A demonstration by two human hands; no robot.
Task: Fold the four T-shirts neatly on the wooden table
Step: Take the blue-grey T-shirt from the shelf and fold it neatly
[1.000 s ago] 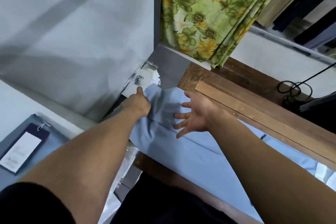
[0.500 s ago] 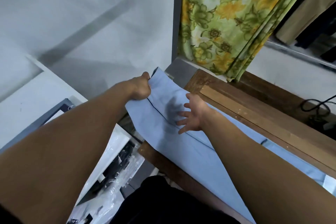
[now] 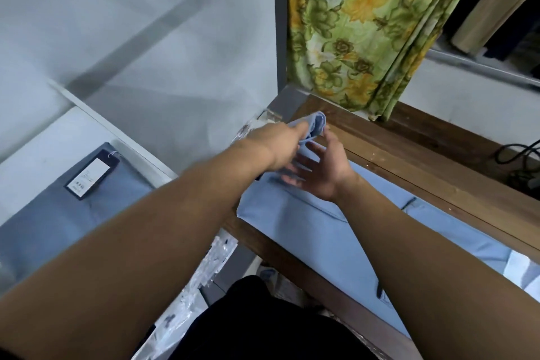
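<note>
A light blue T-shirt (image 3: 315,240) lies stretched along the wooden table (image 3: 432,184). Its far end is bunched and lifted at the table's far left corner. My left hand (image 3: 277,145) grips that bunched end from the left. My right hand (image 3: 324,169) is spread, fingers straight, resting on the shirt just below the bunch, with its thumb touching the raised cloth. A second, darker blue folded T-shirt (image 3: 67,207) with a card tag (image 3: 90,174) lies on a white surface to the left.
A green and yellow floral curtain (image 3: 365,26) hangs behind the table. Black cables (image 3: 520,155) lie at the far right. Clear plastic bags (image 3: 204,272) lie on the floor between the table and the white surface (image 3: 35,149). A white wall stands on the left.
My left hand has brought the shirt's end from the left over towards the far table corner, bunching it. My right hand stays spread on the cloth. The view has swung down and left.
</note>
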